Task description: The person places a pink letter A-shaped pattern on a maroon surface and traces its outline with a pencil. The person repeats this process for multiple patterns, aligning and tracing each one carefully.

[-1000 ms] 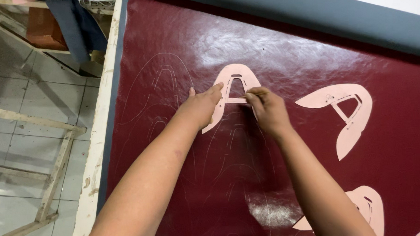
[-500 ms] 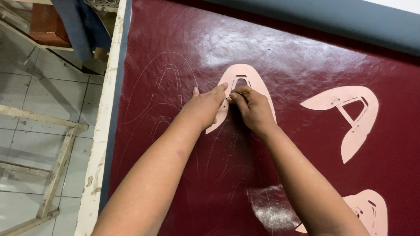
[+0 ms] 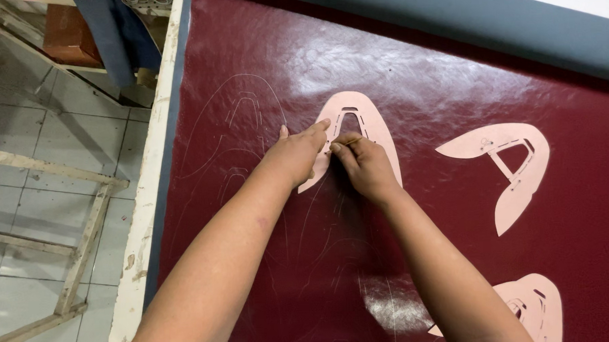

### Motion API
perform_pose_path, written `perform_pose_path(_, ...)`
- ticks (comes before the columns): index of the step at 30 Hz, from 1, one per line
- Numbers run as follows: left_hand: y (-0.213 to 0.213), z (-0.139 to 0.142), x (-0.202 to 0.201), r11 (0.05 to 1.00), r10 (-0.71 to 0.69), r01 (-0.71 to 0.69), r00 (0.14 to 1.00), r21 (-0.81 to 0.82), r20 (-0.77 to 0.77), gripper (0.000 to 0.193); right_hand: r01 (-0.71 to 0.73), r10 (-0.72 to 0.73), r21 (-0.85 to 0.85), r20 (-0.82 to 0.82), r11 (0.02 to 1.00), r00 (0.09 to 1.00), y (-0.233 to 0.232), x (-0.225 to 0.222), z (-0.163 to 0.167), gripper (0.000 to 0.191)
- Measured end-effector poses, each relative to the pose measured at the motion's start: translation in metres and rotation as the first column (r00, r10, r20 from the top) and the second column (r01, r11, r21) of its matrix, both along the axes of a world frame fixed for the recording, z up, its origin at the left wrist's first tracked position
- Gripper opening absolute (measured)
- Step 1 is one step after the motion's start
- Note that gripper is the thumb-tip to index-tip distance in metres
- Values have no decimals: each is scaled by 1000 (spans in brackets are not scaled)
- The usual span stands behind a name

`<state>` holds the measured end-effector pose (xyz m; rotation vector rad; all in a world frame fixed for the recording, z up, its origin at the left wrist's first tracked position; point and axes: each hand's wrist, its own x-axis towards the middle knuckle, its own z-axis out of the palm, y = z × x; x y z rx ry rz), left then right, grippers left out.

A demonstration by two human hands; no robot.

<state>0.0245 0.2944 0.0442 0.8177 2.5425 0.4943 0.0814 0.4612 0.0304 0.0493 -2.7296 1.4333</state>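
The left hand (image 3: 297,154) lay flat, fingers extended, pressing down the left limb of a pale pink, horseshoe-shaped card template (image 3: 377,138) that rested on a glossy dark red sheet of leather-like material (image 3: 260,51) spread over the table; it gripped nothing, only pinned the template in place. The right hand (image 3: 365,165) was closed around a thin marking tool (image 3: 347,143), its tip at the template's inner cut-out, though the tool was too small to tell its kind. Faint traced outlines (image 3: 242,119) showed on the sheet just to the left; a second pink template (image 3: 513,164) lay well apart to the right, and a third (image 3: 535,304) near the lower edge. The likely trouble was slippage; the sheet looked slick, and if the flat palm eased off, the template could creep under the tool's push and the line would come out doubled or crooked; a tilted tip might also wander from the card's edge; too firm a stroke could score the glossy surface.
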Motion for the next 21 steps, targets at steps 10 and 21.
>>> perform_pose_path(10, 4, 11, 10, 1000, -7, 7, 1000, -8, -18, 53, 68, -70, -54, -40, 996, 997, 15, 18, 7, 18)
perform_pose_path(21, -20, -29, 120, 976, 190, -120, 878, 183, -440, 50, 368, -366, 47, 272, 929, 890, 72, 279, -7, 34)
